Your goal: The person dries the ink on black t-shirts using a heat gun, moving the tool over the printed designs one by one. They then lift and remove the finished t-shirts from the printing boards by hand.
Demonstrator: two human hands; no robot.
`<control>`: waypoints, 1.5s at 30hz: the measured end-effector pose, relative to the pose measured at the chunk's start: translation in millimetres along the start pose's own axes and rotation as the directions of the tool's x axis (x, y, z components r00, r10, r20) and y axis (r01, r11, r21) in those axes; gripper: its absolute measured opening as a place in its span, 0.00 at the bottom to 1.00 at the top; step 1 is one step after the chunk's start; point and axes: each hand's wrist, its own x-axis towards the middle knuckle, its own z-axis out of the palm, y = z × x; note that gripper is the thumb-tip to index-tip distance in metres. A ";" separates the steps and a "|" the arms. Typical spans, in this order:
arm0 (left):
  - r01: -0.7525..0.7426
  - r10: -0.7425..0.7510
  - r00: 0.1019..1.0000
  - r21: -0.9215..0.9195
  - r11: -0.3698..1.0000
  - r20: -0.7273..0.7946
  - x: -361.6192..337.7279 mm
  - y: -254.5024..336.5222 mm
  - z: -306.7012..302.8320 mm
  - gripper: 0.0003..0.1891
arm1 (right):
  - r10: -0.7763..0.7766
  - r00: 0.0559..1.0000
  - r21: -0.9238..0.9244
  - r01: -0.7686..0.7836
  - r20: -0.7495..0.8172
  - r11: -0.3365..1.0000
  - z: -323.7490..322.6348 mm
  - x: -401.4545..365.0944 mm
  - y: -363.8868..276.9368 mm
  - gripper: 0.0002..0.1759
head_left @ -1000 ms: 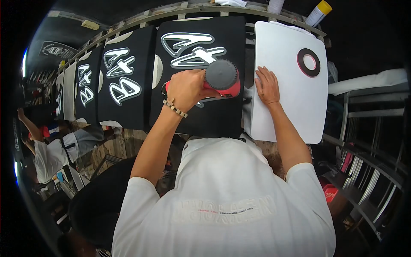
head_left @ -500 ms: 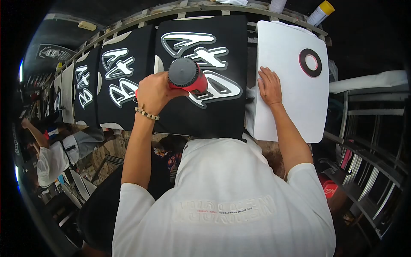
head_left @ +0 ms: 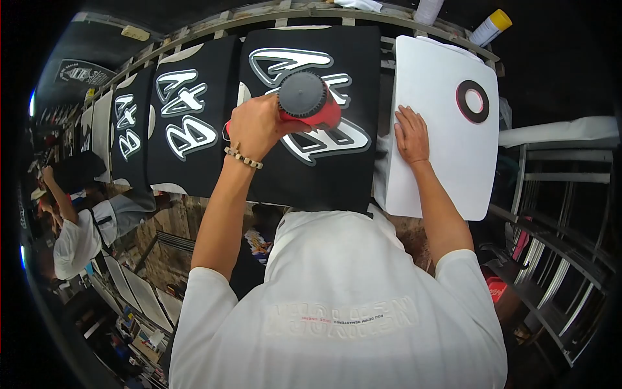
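My left hand (head_left: 256, 125) is wrapped round the handle of a red heat gun (head_left: 324, 117) with a round dark grey end cap (head_left: 302, 93). The heat gun is held over a black printed fabric panel (head_left: 350, 178) with white, grey-edged lettering, covering part of it. I cannot see its nozzle. A beaded bracelet (head_left: 243, 157) circles my left wrist. My right hand (head_left: 412, 135) lies flat on the left edge of a white board (head_left: 447, 168), fingers stretched out and holding nothing. On that board, right of my hand, rests a black tape roll (head_left: 472, 102) with a pink rim.
More black printed panels (head_left: 188, 172) line the rack to the left. A yellow-capped spray can (head_left: 490, 27) stands at the back right. Metal racks (head_left: 557, 240) stand at right, below a white roll (head_left: 560, 129). Another person (head_left: 84, 236) works at far left.
My left hand and the heat gun have moved right across the lettering. My right hand stays on the white board. At far left, the other person's raised arm has shifted, with something dark beside it.
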 end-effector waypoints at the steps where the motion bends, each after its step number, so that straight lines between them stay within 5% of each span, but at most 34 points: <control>1: 0.024 -0.024 1.000 -0.019 1.000 -0.005 0.0 -2.5 -2.2 0.25 | 0.006 1.000 0.001 -0.006 -0.002 1.000 -0.1 0.5 -0.7 0.20; 13: 0.060 -0.063 0.998 0.087 0.994 0.026 -9.2 -38.4 -21.5 0.27 | 0.001 1.000 -0.012 -0.001 -0.009 1.000 -0.1 0.7 -1.7 0.19; 15: 0.016 -0.014 0.998 0.033 0.999 -0.060 -8.2 -41.9 -10.9 0.27 | -0.005 1.000 -0.014 0.005 -0.016 1.000 -0.3 1.6 -2.4 0.19; 30: -0.093 0.084 0.992 -0.100 0.991 -0.092 19.8 4.0 19.0 0.27 | 0.002 1.000 -0.010 -0.002 -0.003 1.000 -1.0 -1.1 -0.1 0.19; 32: -0.074 0.075 0.997 -0.061 0.995 0.021 23.5 14.1 16.3 0.27 | -0.005 1.000 -0.003 0.005 -0.014 1.000 -0.9 1.6 0.4 0.19; 37: -0.162 0.154 0.984 -0.087 0.983 -0.083 23.3 37.8 31.6 0.26 | 0.001 1.000 0.032 -0.001 -0.012 0.999 -1.6 -0.5 2.1 0.19; 41: -0.113 0.115 0.992 -0.041 0.993 0.047 17.3 61.6 36.7 0.28 | 0.013 1.000 0.066 -0.013 0.002 0.998 -2.9 -0.3 2.3 0.20; 44: -0.076 0.073 0.997 -0.087 0.993 -0.036 9.1 71.8 40.1 0.29 | 0.019 1.000 0.090 -0.019 0.000 0.996 -2.6 -0.3 3.3 0.19; 45: 0.015 -0.015 0.996 0.001 1.000 0.091 10.1 68.7 35.0 0.29 | 0.020 1.000 0.108 -0.019 -0.007 0.994 -2.5 -0.8 4.0 0.18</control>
